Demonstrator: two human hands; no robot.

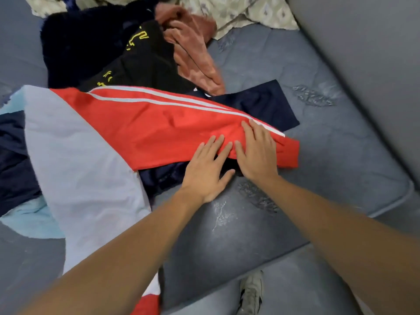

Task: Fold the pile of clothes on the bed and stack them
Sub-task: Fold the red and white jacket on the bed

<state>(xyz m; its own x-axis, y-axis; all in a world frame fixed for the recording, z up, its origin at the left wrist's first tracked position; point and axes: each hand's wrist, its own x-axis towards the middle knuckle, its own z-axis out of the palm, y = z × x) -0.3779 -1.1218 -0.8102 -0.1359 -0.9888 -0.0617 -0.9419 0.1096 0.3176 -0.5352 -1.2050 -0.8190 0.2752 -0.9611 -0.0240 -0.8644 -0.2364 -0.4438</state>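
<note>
Red sleeve of jacket spread on bed, near clothes pile. Left hand, right hand flat, fingers straight, pressing cuff end. Smooth outward, align stripes, then fold in.

A red jacket sleeve with white stripes lies stretched flat across the blue mattress, atop a navy garment. Behind it sits a crumpled pile: black clothing with yellow print and a rust-coloured piece.
</note>
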